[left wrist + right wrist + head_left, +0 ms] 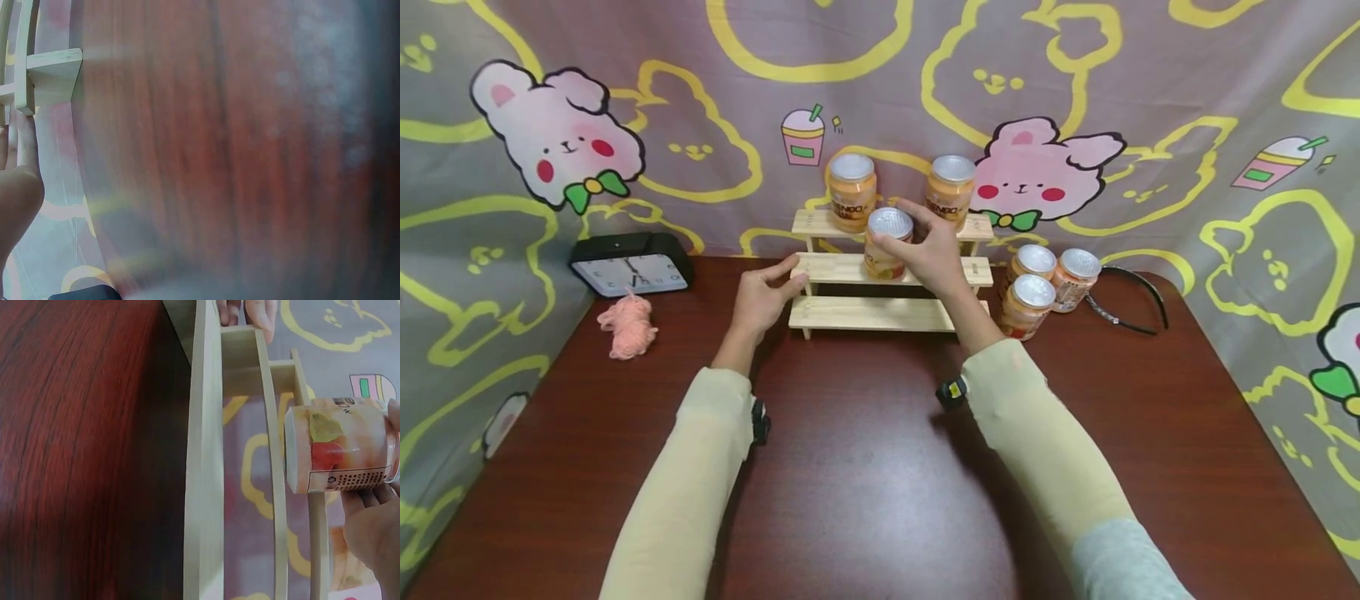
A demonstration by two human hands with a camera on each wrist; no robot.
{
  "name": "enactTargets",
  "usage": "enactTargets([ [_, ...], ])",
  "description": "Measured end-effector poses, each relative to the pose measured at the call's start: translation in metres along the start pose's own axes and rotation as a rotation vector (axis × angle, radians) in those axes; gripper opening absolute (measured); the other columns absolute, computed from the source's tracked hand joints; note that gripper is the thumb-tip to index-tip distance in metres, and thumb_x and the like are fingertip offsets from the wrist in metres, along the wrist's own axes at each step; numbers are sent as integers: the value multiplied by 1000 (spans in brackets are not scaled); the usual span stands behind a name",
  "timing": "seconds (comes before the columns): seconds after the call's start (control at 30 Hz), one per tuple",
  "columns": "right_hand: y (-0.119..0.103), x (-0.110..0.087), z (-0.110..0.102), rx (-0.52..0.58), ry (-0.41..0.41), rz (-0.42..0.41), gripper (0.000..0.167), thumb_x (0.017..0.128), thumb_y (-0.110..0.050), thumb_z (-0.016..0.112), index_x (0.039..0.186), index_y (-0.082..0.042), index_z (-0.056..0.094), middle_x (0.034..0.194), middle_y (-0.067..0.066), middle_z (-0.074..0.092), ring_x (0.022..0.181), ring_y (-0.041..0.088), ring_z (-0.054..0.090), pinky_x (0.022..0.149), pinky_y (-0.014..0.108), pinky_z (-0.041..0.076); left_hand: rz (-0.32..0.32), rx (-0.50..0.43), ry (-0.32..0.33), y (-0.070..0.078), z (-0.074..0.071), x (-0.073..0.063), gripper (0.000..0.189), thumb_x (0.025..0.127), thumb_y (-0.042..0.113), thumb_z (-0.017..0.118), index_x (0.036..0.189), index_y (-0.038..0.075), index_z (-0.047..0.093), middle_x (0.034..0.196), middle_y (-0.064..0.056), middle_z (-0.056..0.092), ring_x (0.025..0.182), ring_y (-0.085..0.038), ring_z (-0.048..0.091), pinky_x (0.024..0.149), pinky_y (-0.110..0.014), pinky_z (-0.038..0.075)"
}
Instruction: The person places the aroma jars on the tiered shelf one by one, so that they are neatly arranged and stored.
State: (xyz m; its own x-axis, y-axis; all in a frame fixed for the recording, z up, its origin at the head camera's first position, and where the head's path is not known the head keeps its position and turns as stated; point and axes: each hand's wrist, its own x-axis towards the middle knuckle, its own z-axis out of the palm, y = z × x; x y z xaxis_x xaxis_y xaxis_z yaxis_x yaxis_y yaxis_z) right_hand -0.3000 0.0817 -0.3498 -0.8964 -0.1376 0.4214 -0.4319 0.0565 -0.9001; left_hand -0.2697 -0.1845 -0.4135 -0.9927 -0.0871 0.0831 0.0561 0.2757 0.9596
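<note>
A three-step wooden rack (pixel 880 312) (pixel 203 487) stands at the back of the table. My right hand (pixel 925 250) grips an orange can (pixel 886 242) (pixel 337 456) with a silver lid, its base at the middle step. Two more orange cans (pixel 852 192) (pixel 950 192) stand on the top step. My left hand (pixel 763 293) (pixel 19 181) rests with relaxed fingers against the rack's left end at the middle step.
Three orange cans (pixel 1045 279) are grouped right of the rack, beside a black headband (pixel 1131 304). A black clock (pixel 628 265) and a pink yarn ball (pixel 628 327) lie at the left. Patterned cloth walls surround the dark red table (pixel 865 467).
</note>
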Motion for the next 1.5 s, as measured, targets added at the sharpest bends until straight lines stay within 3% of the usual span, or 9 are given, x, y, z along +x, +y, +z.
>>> enactTargets([
  [0.37, -1, 2, 12, -39, 10, 10, 60, 81, -3, 84, 135, 9, 60, 132, 23, 63, 104, 24, 64, 86, 27, 53, -2, 9, 1, 1, 0, 0, 49, 94, 26, 76, 139, 11, 63, 142, -4, 59, 143, -17, 39, 115, -35, 35],
  [0.63, -33, -8, 20, -76, -23, 6, 57, 84, 3, 78, 134, 18, 54, 123, 33, 62, 100, 30, 64, 82, 25, 53, -9, 8, -9, 1, 0, -1, 50, 94, 27, 76, 140, 12, 62, 143, -3, 59, 144, -18, 39, 114, -37, 37],
  [0.87, -3, 1, 20, -96, -28, -10, 64, 84, -4, 82, 140, 10, 54, 126, 27, 62, 102, 28, 64, 83, 26, 53, 1, 18, -3, 3, 1, -2, 48, 95, 26, 75, 140, 13, 62, 142, -3, 59, 143, -18, 40, 112, -37, 40],
  [1.13, 3, 2, 17, -121, -36, -31, 67, 83, -10, 85, 141, 7, 54, 126, 21, 63, 104, 26, 64, 89, 32, 54, -25, 12, -14, 0, 0, 0, 50, 95, 28, 74, 141, 16, 61, 145, 0, 58, 143, -16, 40, 106, -37, 47],
  [1.5, 4, -8, 1, -78, -46, 19, 72, 84, -9, 84, 145, 7, 49, 145, 20, 55, 133, 26, 54, 110, 41, 43, -27, 13, -12, 1, 0, -1, 50, 95, 29, 75, 141, 17, 61, 144, 0, 58, 143, -16, 40, 108, -38, 45],
])
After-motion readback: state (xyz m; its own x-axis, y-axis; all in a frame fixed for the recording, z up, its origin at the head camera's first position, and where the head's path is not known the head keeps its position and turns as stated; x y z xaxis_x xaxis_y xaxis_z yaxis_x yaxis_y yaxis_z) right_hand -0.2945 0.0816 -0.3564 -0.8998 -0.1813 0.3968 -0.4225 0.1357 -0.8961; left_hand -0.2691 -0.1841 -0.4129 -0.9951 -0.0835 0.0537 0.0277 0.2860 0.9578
